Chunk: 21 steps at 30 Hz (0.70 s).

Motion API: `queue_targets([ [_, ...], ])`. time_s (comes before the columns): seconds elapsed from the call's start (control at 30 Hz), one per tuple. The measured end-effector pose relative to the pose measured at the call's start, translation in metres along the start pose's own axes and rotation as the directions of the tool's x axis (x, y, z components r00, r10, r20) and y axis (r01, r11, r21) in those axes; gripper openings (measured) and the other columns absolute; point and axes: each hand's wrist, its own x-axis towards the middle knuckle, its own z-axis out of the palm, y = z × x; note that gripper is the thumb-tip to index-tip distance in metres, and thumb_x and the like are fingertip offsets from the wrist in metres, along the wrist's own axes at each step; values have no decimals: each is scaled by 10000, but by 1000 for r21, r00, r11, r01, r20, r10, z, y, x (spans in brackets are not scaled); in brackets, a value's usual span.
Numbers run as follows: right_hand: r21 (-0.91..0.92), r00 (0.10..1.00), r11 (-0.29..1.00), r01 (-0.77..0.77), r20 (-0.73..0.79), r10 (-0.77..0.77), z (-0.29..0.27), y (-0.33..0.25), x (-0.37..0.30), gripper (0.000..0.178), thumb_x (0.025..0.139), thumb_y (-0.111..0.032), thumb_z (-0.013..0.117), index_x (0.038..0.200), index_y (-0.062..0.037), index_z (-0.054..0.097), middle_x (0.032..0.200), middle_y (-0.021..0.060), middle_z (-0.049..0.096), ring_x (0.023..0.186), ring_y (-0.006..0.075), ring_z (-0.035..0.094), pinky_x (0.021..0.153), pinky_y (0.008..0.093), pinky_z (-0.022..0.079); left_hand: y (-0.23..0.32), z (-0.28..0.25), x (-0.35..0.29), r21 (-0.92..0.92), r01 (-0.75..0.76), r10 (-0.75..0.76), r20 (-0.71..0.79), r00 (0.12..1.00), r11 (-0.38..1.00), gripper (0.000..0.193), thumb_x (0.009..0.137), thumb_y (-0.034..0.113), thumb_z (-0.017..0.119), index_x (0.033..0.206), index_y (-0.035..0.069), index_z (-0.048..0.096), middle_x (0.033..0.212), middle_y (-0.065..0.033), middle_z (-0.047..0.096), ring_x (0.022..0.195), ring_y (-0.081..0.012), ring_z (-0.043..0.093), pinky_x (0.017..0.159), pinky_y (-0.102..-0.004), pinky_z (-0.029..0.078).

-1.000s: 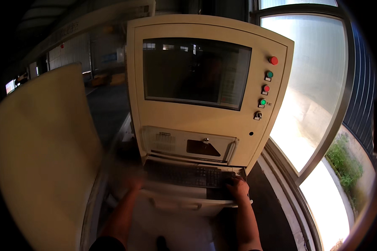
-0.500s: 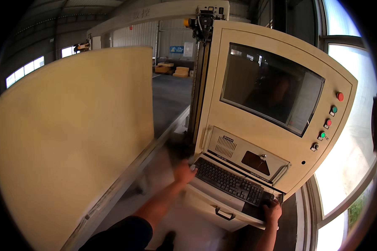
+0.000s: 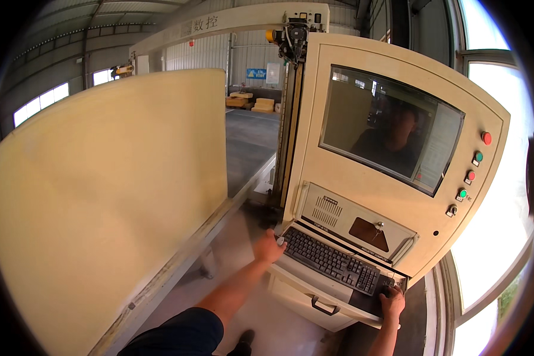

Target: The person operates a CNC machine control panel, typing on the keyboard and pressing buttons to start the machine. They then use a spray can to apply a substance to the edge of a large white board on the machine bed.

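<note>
My left hand (image 3: 268, 247) is closed at the left end of the black keyboard (image 3: 329, 256). A small light-grey rounded piece (image 3: 280, 241) shows at its fingers; its kind I cannot make out. At the keyboard's right end, my right hand (image 3: 393, 304) curls over a dark computer mouse (image 3: 388, 291) on the pull-out tray (image 3: 332, 287). Above the tray stands a beige control cabinet (image 3: 362, 172) with a dark monitor (image 3: 391, 127), which reflects a person and the windows.
A large pale-yellow foam block (image 3: 113, 178) stands on a long machine bed to the left. A beige gantry beam (image 3: 231, 22) spans behind it. Round red and green buttons (image 3: 478, 158) line the cabinet's right side. Beneath the tray is a black handle (image 3: 325, 305); bright windows (image 3: 492, 178) are at right.
The whole view has shifted slightly, so everything appears a little lower and farther right. Both hands keep their places at the two ends of the keyboard.
</note>
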Motion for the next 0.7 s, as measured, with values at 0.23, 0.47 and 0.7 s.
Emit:
queue_targets([
  [0.23, -4, 1000, 1000, -20, 11, 20, -3, 5, -2, 467, 635, -264, 794, 1079, -131, 742, 1259, 89, 646, 1118, 290, 631, 961, 396, 506, 11, -7, -2, -42, 28, -25, 74, 997, 999, 628, 775, 420, 763, 1178, 38, 469, 1069, -187, 655, 916, -367, 666, 772, -441, 543],
  [0.47, -46, 1000, 999, 16, 20, -15, -2, -10, -1, 456, 654, -270, 813, 1093, -171, 734, 1211, 33, 658, 1082, 259, 642, 914, 384, 528, 5, -13, 0, -35, 78, -74, 109, 991, 996, 627, 787, 429, 765, 1188, 50, 468, 1101, -195, 643, 930, -379, 658, 769, -463, 541],
  [0.7, -22, 999, 999, -34, 40, 34, -3, 2, -1, 476, 657, -292, 809, 1110, -167, 735, 1267, 42, 639, 1127, 267, 622, 952, 385, 510, 6, -2, 0, -40, -3, 4, 17, 1000, 999, 612, 783, 436, 776, 1166, 59, 483, 1069, -179, 655, 903, -369, 662, 745, -469, 544],
])
